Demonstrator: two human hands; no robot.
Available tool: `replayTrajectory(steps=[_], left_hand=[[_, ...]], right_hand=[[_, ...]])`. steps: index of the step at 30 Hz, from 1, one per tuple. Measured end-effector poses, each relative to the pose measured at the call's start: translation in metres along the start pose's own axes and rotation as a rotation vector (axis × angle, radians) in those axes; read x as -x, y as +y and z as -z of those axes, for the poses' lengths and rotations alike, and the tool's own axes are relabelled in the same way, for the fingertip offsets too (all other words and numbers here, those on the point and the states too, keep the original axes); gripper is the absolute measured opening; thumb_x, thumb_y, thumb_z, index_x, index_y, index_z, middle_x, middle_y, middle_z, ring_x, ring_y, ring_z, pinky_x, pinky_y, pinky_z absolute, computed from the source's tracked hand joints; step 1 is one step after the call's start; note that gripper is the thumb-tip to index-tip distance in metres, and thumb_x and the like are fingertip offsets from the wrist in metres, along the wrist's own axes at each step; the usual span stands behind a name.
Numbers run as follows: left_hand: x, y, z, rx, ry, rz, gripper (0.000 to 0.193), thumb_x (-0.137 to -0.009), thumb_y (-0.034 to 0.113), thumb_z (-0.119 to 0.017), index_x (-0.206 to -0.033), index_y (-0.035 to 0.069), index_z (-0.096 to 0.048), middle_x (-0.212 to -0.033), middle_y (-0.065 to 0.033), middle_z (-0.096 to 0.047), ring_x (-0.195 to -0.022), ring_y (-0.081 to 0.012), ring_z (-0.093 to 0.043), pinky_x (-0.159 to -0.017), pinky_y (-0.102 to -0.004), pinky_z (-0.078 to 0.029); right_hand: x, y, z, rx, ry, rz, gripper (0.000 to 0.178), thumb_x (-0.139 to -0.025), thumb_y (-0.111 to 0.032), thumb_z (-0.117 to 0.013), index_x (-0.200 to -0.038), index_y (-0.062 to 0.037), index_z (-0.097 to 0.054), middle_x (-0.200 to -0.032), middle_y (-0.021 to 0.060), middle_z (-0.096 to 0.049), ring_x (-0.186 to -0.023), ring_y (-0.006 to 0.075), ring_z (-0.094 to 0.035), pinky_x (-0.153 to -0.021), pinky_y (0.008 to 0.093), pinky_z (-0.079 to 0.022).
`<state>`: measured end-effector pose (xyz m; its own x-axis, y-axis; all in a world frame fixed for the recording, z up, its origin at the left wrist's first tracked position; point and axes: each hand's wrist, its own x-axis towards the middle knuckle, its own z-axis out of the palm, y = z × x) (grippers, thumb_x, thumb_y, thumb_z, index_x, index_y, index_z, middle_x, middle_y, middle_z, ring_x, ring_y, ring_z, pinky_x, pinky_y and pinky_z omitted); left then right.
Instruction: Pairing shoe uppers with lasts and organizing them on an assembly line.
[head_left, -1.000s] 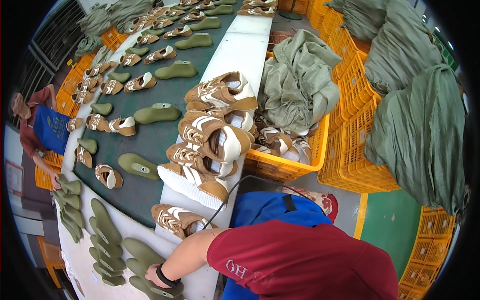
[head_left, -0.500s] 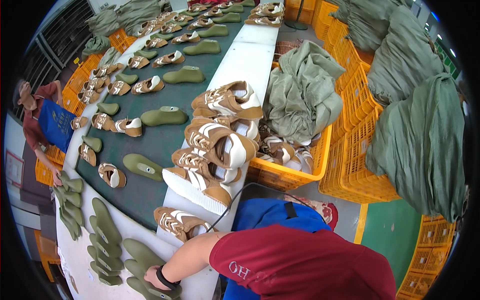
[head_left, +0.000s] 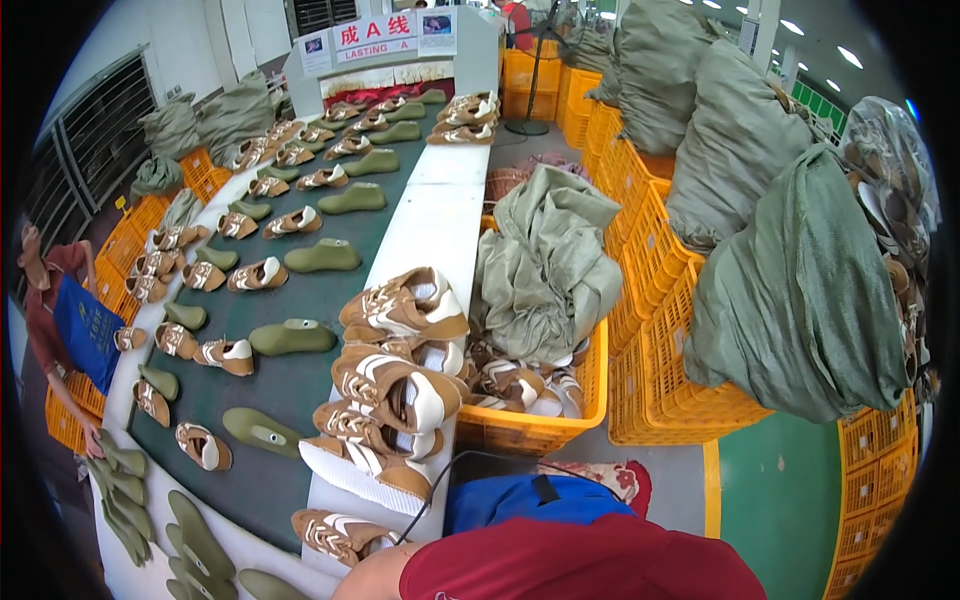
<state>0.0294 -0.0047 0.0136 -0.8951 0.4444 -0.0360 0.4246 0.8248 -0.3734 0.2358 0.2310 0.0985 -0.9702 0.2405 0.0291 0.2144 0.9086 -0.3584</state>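
Neither of my hands shows. Only a red sleeve and part of my bare upper arm come in at the lower edge; the forearm and hand lie below it. Nearest to that arm is a brown-and-white sneaker on the white ledge. Beyond it, several similar sneakers are stacked, one tipped to show its white sole. Green shoe lasts lie together at the lower left, and another green last is cut off by the lower edge.
A dark green conveyor belt carries sneakers and lasts toward a machine. At left, a person touches grouped lasts. Right of the ledge stand a yellow crate of shoes under grey-green cloth, stacked crates and large sacks.
The view has tilted up, so belt and shoes sit lower and the machine has come into sight. My hand with the black wristband, earlier on the lasts, has dropped out below.
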Motion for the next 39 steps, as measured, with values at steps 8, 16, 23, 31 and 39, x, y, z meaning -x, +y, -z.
replayTrajectory(steps=[8, 16, 23, 31, 39], left_hand=[[-0.002, -0.005, -0.014, 0.140, -0.074, 0.048, 0.052, -0.090, 0.031, -0.043, -0.136, 0.011, -0.032, -0.143, -0.0212, -0.018, -0.133, -0.0385, -0.014, -0.106, -0.0519, -0.016], [-0.017, -0.023, -0.025, 0.052, -0.048, 0.041, 0.053, -0.089, 0.031, -0.045, -0.136, 0.011, -0.031, -0.141, -0.0194, -0.021, -0.131, -0.0362, -0.017, -0.105, -0.0507, -0.016], [-0.037, -0.035, -0.036, -0.152, 0.024, -0.018, 0.049, -0.088, 0.030, -0.044, -0.132, 0.009, -0.036, -0.135, -0.0190, -0.030, -0.126, -0.0349, -0.026, -0.101, -0.0492, -0.023], [-0.064, -0.039, -0.069, -0.355, 0.098, -0.075, 0.046, -0.088, 0.029, -0.043, -0.128, 0.008, -0.041, -0.129, -0.0186, -0.040, -0.121, -0.0333, -0.035, -0.097, -0.0476, -0.031], [-0.051, -0.022, -0.063, -0.532, 0.176, -0.124, 0.043, -0.087, 0.028, -0.042, -0.125, 0.007, -0.046, -0.123, -0.0182, -0.049, -0.116, -0.0319, -0.044, -0.094, -0.0462, -0.037]], right_hand=[[0.022, 0.012, -0.002, -0.001, -0.031, -0.027, 0.026, -0.076, -0.020, -0.051, -0.090, -0.0044, -0.066, -0.102, 0.0155, -0.058, -0.091, 0.0276, -0.059, -0.077, 0.0356, -0.049], [0.019, 0.005, -0.009, -0.074, 0.005, -0.045, 0.027, -0.072, -0.020, -0.055, -0.091, -0.0035, -0.066, -0.099, 0.0158, -0.060, -0.089, 0.0282, -0.060, -0.076, 0.0356, -0.049], [0.013, 0.004, -0.007, -0.141, 0.058, -0.070, 0.030, -0.069, -0.020, -0.059, -0.092, -0.0027, -0.066, -0.096, 0.0161, -0.062, -0.087, 0.0287, -0.061, -0.076, 0.0357, -0.050], [-0.011, 0.012, -0.019, -0.006, 0.052, 0.019, 0.032, -0.066, -0.021, -0.062, -0.092, -0.0024, -0.066, -0.091, 0.0169, -0.064, -0.085, 0.0294, -0.062, -0.075, 0.0356, -0.050], [-0.028, 0.020, -0.042, -0.113, 0.028, 0.090, 0.024, -0.071, -0.023, -0.057, -0.084, -0.0063, -0.068, -0.098, 0.0141, -0.059, -0.088, 0.0264, -0.060, -0.078, 0.0347, -0.048]])
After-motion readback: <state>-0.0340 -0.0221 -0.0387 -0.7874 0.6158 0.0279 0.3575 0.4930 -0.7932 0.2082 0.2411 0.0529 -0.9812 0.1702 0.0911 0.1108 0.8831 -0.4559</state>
